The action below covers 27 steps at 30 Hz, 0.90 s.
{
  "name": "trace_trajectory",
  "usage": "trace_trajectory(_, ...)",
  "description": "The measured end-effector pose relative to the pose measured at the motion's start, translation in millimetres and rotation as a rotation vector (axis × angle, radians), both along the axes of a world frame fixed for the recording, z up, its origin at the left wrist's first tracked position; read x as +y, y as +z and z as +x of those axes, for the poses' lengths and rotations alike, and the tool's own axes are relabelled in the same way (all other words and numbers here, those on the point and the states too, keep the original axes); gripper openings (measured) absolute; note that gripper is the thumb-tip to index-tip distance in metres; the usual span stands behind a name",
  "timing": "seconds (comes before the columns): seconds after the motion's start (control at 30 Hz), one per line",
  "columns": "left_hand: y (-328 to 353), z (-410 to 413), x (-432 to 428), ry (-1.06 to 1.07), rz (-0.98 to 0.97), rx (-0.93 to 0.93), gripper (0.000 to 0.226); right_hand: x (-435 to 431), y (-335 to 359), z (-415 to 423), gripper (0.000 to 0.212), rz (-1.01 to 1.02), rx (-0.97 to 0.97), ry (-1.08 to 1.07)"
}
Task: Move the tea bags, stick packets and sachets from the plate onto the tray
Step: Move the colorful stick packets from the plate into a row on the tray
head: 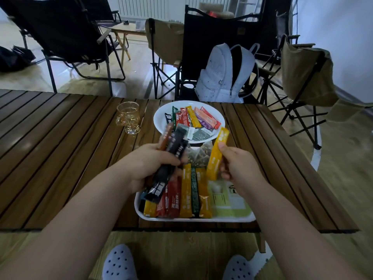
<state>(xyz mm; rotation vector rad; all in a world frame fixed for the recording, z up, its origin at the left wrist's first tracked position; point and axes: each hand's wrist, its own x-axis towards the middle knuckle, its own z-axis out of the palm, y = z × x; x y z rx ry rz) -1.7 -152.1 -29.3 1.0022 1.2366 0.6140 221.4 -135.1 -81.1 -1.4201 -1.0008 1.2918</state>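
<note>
A white round plate (161, 120) at the table's far middle holds several coloured stick packets (192, 118) and grey-green sachets (202, 134). Closer to me a white tray (201, 219) carries a row of red, yellow and green stick packets (185, 194), pale green sachets (232, 203) and mesh tea bags (198, 156). My left hand (149, 164) is above the tray's left side, shut on a black stick packet (167, 168) and an orange one (166, 138), both blurred. Over the tray's right side, my right hand (240, 168) pinches a yellow stick packet (217, 153).
A glass mug (129, 118) with amber liquid stands left of the plate on the slatted wooden table (60, 148). Beyond the table are folding chairs (66, 37) and a white backpack (224, 73). My slippered feet show below the table's near edge.
</note>
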Motion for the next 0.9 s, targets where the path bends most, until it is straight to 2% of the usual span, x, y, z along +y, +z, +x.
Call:
trace_trajectory(0.1, -7.8, -5.5, 8.0, 0.299, -0.001, -0.193, 0.017, -8.0, 0.3, 3.2, 0.037, -0.234, -0.257, 0.192)
trace_trajectory(0.17, -12.2, -7.0, 13.2, 0.379, -0.030, -0.296, 0.011, -13.2, -3.5, -1.3, 0.038, -0.326, -0.423, 0.296)
trace_trajectory(0.3, -12.5, -7.1, 12.8, 0.420, -0.108, -0.368, 0.016, -11.3, -11.2, -11.6, 0.037, -0.330, -0.576, 0.324)
trace_trajectory(0.43, -10.6, -3.3, 8.3, 0.391, -0.129, -0.293, 0.020, -8.8, -13.5, -17.1, 0.038, -0.364, -0.679, 0.361)
trace_trajectory(0.53, -10.0, -1.7, 7.0, 0.325, -0.139, -0.244, 0.023, -6.6, -16.2, -12.6, 0.046, -0.219, -0.868, 0.337)
trace_trajectory(0.57, -9.5, -1.5, 6.3, 0.299, -0.138, -0.232, 0.023, -6.4, -15.8, -10.7, 0.047, -0.148, -0.848, 0.296)
trace_trajectory(0.63, -11.1, -2.5, 6.9, 0.269, -0.129, -0.213, 0.027, -6.7, -12.1, -8.7, 0.043, -0.056, -0.642, 0.261)
trace_trajectory(0.73, -18.3, -1.9, 11.5, 0.242, -0.081, -0.165, 0.041, -12.9, 0.0, -15.7, 0.044, -0.023, -0.378, 0.328)
trace_trajectory(0.83, -19.5, 4.5, 12.8, 0.229, -0.064, -0.175, 0.044, -19.9, 6.4, -26.9, 0.050, 0.024, -0.394, 0.370)
trace_trajectory(0.9, -20.3, 9.1, 12.8, 0.226, -0.054, -0.187, 0.043, -22.9, 7.5, -31.8, 0.038, 0.061, -0.425, 0.342)
